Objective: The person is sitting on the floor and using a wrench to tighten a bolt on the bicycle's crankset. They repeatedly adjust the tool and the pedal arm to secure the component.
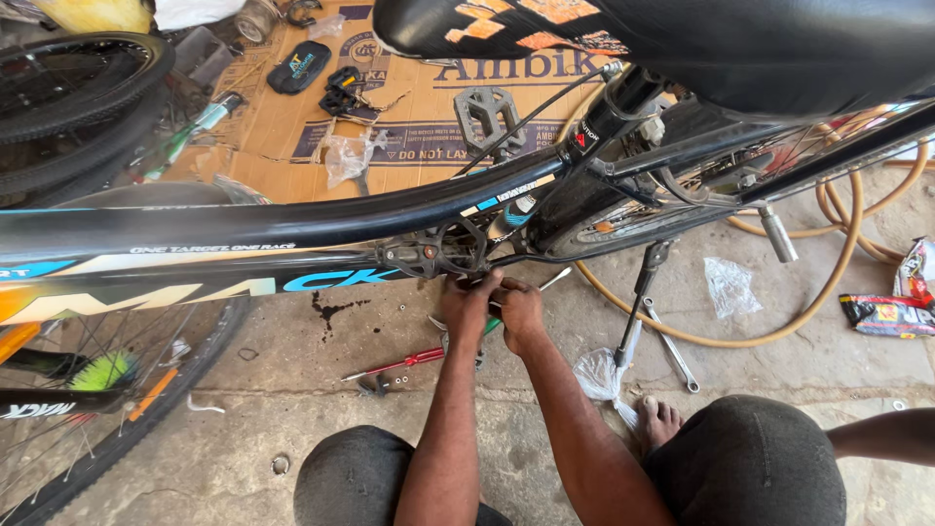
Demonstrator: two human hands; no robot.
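The frame (292, 229) of a black bicycle runs across the middle of the picture from the left edge to the upper right, with the saddle (682, 39) at the top right. A black bracket (433, 255) sits on the lower tube at centre frame.

The left hand (467, 304) and the right hand (519, 312) meet just below the bracket, at centre frame. The two hands touch each other. Both are curled, with fingertips pressed up against the underside of the tube and bracket. Whether either hand grips a tool or part cannot be told; a green-handled object shows partly behind the right hand.

On the concrete floor just below the hands lies a red-handled screwdriver (394, 365), pointing lower left. A spanner (672, 349) lies to the right of the hands, near the kickstand (638, 302). A clear plastic bag (599, 375) lies at the foot of the kickstand, beside a bare foot (657, 421).

A tan hose (779, 336) loops across the floor at right. A flattened cardboard box (390, 107) covers the upper centre, carrying a pedal (487, 112) and small black parts. A spoked wheel (107, 409) fills the lower left. Both knees occupy the bottom edge.
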